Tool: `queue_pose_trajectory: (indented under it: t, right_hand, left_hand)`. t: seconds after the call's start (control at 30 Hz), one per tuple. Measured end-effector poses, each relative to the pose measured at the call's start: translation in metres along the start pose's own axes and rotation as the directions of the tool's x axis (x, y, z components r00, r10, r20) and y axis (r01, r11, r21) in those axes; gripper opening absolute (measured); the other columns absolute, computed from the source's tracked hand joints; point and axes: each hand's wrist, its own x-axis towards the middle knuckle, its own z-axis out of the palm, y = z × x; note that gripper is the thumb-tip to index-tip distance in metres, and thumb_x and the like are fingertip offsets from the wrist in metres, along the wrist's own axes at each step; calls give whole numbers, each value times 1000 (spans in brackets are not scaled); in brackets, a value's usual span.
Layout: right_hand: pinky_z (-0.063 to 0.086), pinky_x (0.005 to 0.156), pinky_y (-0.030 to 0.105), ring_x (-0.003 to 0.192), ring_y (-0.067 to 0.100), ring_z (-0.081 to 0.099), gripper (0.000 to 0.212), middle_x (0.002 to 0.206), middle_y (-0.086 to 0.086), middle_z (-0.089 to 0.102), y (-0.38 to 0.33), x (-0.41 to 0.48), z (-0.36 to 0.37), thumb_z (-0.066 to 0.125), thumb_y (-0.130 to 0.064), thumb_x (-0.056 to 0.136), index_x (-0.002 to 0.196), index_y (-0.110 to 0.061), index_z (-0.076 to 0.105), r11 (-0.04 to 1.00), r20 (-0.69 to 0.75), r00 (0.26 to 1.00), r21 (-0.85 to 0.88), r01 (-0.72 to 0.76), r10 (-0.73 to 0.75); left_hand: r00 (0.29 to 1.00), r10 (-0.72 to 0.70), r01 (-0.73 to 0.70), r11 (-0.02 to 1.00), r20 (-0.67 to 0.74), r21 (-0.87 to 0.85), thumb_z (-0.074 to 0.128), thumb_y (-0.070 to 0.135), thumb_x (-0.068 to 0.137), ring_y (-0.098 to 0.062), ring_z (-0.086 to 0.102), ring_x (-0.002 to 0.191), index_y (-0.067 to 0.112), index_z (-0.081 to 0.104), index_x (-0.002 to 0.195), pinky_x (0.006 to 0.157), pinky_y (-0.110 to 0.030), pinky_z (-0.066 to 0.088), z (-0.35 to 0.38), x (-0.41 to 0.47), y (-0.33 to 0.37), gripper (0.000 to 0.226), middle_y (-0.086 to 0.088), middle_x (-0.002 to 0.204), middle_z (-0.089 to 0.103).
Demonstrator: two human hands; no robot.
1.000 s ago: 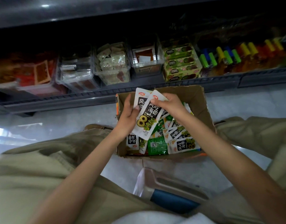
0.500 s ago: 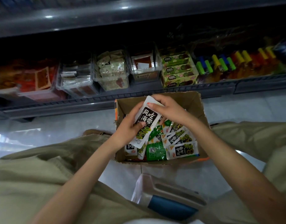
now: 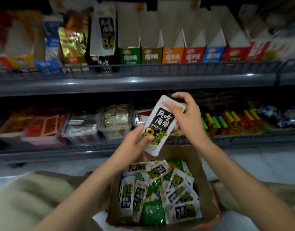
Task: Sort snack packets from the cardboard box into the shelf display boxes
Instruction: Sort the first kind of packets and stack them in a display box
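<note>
You have two hands on one snack packet (image 3: 160, 124). Your left hand (image 3: 136, 140) grips its lower end with the thumb across the front, and your right hand (image 3: 185, 114) pinches the top edge with curled fingers. Whether more packets lie stacked behind it, you cannot tell. You hold it tilted in the air, above the far end of the cardboard box (image 3: 204, 189) and in front of the lower shelf (image 3: 243, 140).

The packet is white, with a black panel of white characters, green rings and a large yellow-green figure eight.

On the upper shelf (image 3: 135, 84) stands one black display box (image 3: 103, 40) bearing the same print. To its right are six coloured display boxes (image 3: 172, 55): green, olive, orange, red, blue, red. A further red one is smeared by blur.

The loose packets (image 3: 160, 194) in the cardboard box overlap too much to count; white-and-black and green ones show. The box's near edge is cut off.
</note>
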Motion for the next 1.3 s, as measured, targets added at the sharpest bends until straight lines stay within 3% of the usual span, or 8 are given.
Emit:
queue_pose_trajectory:
  t: [0.2,0.43,0.53,0.63,0.73,0.9,1.1,1.3]
  right_hand:
    - [45,40,19,47,13,61,15,75,4,68,-47,46,4,60,-13,91,102,-20,52,997,114,993,77,15,-24]
    - [55,56,21,58,10,64,33,86,3,68,-85,87,34,63,2,85,113,-10,53,982,169,982,181,59,-90]
    - [56,60,21,63,10,66,29,89,2,69,-102,101,50,62,1,86,106,-19,54,966,131,973,203,162,-191]
    - [55,66,20,73,11,68,28,94,1,69,-117,117,64,62,0,86,100,-24,55,931,44,951,224,288,-305]
    - [54,68,19,74,8,67,27,89,-2,67,-131,138,79,63,1,85,96,-22,55,895,-34,931,263,359,-364]
    - [54,68,17,78,4,67,27,92,-6,65,-140,181,113,63,0,86,96,-23,53,880,-37,902,205,428,-430]
    - [57,72,31,78,6,66,22,89,-6,66,-108,230,138,67,-13,85,93,-29,54,902,165,906,-130,412,-390]
    - [53,75,39,89,19,61,28,102,4,66,-85,250,159,72,-23,82,105,-11,62,658,182,890,-615,435,-418]
  left_hand:
    - [970,208,-209,978,-122,3,49,3,95,-4,63,69,34,50,108,42,-23,50,-26,52,37,33,5,94,63]
    - [941,296,-290,955,-163,60,53,11,94,-8,66,86,36,52,110,63,-28,57,-79,88,65,30,12,97,68]
    - [895,367,-309,920,-255,240,59,25,89,-3,64,94,34,54,106,79,-31,55,-105,93,75,20,16,99,67]
    - [801,440,-152,805,-407,573,63,36,85,2,53,104,30,50,118,87,-24,45,-132,101,76,36,23,116,53]
    - [710,572,-35,610,-410,791,67,34,84,-11,50,113,17,54,121,93,-31,43,-155,109,66,43,7,122,53]
    - [737,608,20,417,-295,909,75,26,77,-22,49,125,16,61,114,106,-38,28,-169,115,40,41,-1,123,60]
    - [697,662,-89,459,-274,884,69,20,82,-14,51,116,20,61,111,99,-32,34,-177,121,34,29,4,116,62]
    - [650,700,-118,478,-296,871,48,30,86,-12,50,103,16,64,94,81,-25,41,-181,132,37,23,5,96,65]
